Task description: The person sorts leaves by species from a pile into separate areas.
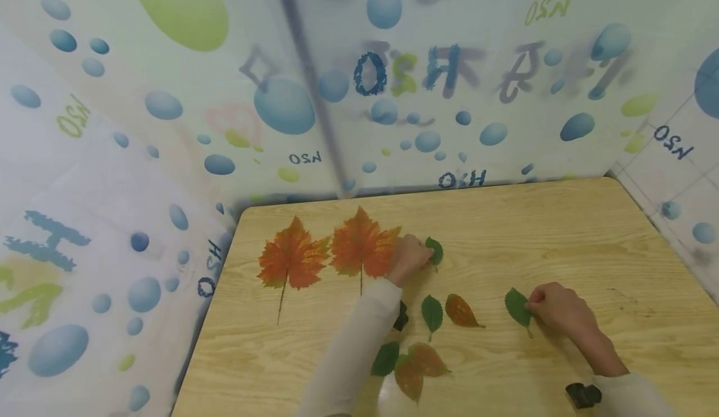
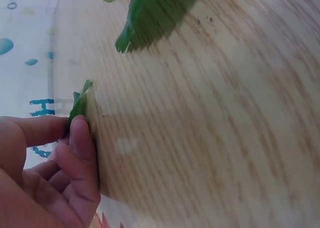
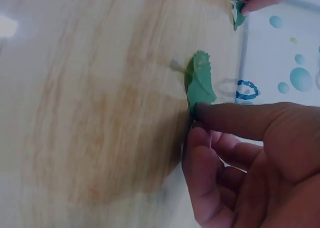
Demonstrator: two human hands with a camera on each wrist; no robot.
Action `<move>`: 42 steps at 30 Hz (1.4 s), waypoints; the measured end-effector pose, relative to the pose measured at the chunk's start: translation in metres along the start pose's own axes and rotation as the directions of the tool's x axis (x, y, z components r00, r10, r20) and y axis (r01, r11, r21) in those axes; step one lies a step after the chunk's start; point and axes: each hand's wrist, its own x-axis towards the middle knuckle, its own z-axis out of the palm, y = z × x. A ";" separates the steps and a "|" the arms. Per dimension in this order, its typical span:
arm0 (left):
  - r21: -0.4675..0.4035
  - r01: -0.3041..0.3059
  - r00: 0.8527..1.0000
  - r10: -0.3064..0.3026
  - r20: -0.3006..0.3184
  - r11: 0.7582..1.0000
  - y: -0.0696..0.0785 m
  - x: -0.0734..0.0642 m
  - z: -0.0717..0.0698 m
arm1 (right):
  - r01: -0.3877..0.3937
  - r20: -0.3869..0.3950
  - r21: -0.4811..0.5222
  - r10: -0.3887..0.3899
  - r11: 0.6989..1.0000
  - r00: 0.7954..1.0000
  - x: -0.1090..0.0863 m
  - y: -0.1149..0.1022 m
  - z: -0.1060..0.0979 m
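Near the counter's (image 1: 562, 230) far edge lie two orange maple leaves (image 1: 328, 256), stems toward the near edge. Just right of them, the left grip (image 1: 408, 257) pinches a small green leaf (image 1: 434, 250). Mid-counter, the right grip (image 1: 556, 308) pinches another green leaf (image 1: 517, 306), long axis far-to-near, stem nearward.

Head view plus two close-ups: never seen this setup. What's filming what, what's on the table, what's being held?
There is no machine here: a person works with two bare hands and wears three cameras. The wide picture comes from the head and looks down at a wooden table. The close-ups come from a camera on each wrist.

The left hand pinches a small green leaf, beside two large orange maple leaves. The left wrist view shows that leaf edge-on between fingers and thumb.

The right hand pinches another green leaf, seen closer in the right wrist view.

Between the hands lie more small green and reddish leaves.
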 end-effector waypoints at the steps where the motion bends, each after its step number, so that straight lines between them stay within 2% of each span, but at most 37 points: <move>1: -0.001 -0.001 1.000 0.001 -0.001 1.000 0.000 0.000 0.000 | 0.001 0.006 0.004 -0.001 1.000 1.000 0.000 0.000 0.000; 5: -0.006 0.001 1.000 -0.001 -0.003 1.000 -0.002 0.001 0.000 | 0.031 -0.004 0.032 -0.031 0.999 1.000 0.001 -0.002 0.000; 9: 0.001 0.007 1.000 -0.007 -0.001 1.000 -0.004 0.003 0.002 | 0.080 -0.041 0.136 -0.075 0.988 0.996 0.008 -0.006 -0.003; 17: -0.007 0.007 1.000 -0.007 0.000 1.000 -0.009 0.006 0.002 | 0.123 -0.073 0.326 -0.105 0.937 0.992 0.042 -0.029 -0.006; 24: -0.005 0.019 1.000 -0.019 0.016 1.000 -0.010 0.008 0.003 | 0.063 -0.056 0.499 -0.040 0.865 0.998 0.077 -0.051 0.001; 27: -0.002 0.020 1.000 -0.020 0.015 1.000 -0.009 0.007 0.003 | 0.041 -0.057 0.529 -0.012 0.848 0.998 0.088 -0.059 0.003; 33: 0.010 0.023 1.000 -0.024 0.014 1.000 -0.008 0.006 0.003 | -0.006 -0.055 0.540 0.042 0.842 0.998 0.103 -0.071 0.005; 42: -0.002 0.014 1.000 -0.014 0.012 1.000 -0.007 0.006 0.002 | -0.020 -0.028 0.544 0.042 0.839 0.999 0.112 -0.075 0.009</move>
